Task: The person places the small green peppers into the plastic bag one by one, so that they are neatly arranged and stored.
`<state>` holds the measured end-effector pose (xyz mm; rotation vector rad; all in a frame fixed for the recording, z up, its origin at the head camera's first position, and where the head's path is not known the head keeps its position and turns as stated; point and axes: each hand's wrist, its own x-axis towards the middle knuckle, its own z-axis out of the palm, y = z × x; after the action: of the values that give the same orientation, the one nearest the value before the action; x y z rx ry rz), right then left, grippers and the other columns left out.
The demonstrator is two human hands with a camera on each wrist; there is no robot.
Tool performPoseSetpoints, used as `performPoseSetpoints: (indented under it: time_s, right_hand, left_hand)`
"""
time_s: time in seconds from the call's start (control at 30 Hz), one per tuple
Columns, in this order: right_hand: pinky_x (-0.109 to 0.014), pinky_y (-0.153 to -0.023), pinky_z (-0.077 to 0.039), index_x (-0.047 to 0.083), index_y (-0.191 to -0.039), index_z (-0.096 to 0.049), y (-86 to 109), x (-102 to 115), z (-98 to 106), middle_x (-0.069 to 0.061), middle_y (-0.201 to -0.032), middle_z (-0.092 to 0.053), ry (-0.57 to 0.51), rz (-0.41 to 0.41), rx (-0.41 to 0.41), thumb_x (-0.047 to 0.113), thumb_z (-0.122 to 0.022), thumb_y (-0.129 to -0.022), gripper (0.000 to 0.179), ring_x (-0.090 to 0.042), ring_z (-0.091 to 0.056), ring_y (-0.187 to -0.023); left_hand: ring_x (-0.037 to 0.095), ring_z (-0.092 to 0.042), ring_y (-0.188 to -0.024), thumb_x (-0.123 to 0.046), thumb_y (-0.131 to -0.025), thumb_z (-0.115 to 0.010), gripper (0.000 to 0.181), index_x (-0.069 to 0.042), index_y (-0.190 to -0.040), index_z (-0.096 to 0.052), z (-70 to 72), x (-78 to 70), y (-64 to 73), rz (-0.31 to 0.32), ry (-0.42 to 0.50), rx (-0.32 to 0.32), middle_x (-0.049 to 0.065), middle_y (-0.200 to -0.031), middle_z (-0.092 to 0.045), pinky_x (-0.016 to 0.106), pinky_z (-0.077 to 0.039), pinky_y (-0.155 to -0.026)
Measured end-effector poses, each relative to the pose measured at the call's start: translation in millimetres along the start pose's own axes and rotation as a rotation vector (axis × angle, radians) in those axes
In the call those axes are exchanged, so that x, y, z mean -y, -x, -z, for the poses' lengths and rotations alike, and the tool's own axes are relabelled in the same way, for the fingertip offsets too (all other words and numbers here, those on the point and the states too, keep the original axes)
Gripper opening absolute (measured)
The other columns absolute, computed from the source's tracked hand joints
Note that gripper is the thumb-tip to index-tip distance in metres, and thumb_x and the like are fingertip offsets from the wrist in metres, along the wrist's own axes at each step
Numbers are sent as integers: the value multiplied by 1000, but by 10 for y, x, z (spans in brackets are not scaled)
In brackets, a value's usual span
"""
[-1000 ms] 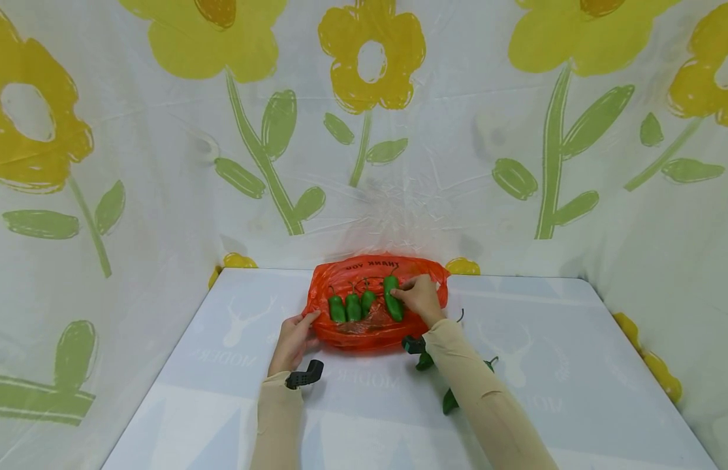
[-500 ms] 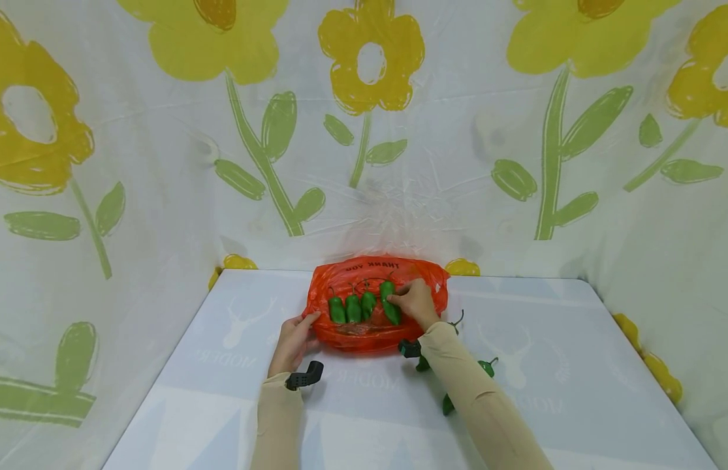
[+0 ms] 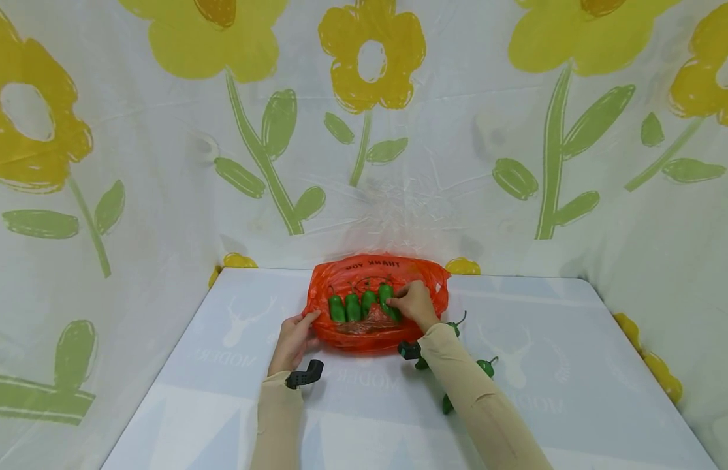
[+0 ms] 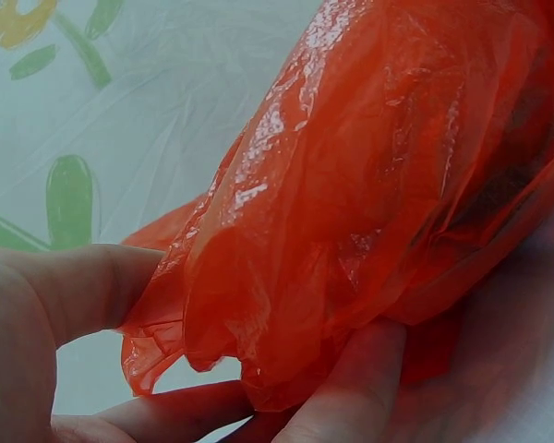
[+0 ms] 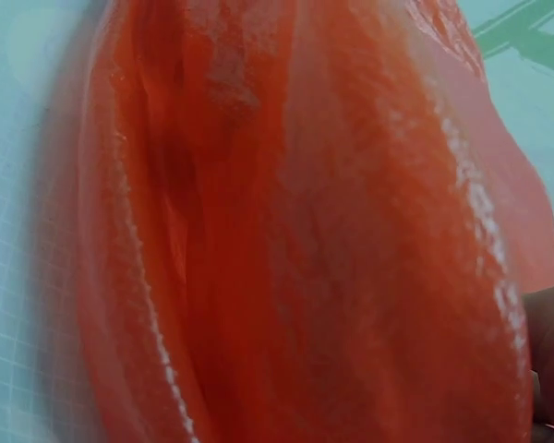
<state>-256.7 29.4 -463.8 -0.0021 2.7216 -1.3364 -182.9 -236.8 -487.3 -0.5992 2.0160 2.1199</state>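
Left hand (image 3: 293, 341) pinches the left edge of the red bag (image 3: 354, 341), fingers curled on the film. Right hand (image 3: 418, 305) has thumb and fingertips closed on a green pepper (image 3: 386, 291), inside the bag, right of three peppers (image 3: 353, 307). Risk: should the left pinch slacken, thin film may sag and peppers roll; the right sleeve (image 3: 475, 391) could nudge loose peppers (image 3: 486, 368). Count: one bag; four peppers inside, held one included; at least two outside, front-right of bag, partly sleeve-hidden.

A pale, patterned table (image 3: 552, 424). On it lie a red bag (image 3: 364, 343), near the far edge, and, right of centre and closer in, green peppers (image 3: 485, 368), partly hidden.
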Motion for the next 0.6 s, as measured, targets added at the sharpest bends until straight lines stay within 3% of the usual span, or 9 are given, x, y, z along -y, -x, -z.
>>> performPoseSetpoints:
  time_s: [0.6]
  right_hand:
    - [-36,-75,-63,-6,-93,-80,-13,-15,13,-17,-91,-79,22,13,39,14,-85,-86,22,-19,-68,-79]
  left_hand:
    - [21,-63,-107,-35,-105,-58,56,5,-144,-52,-13,-4,-27,21,-12,-4,22,-144,-59,23,-61,-80]
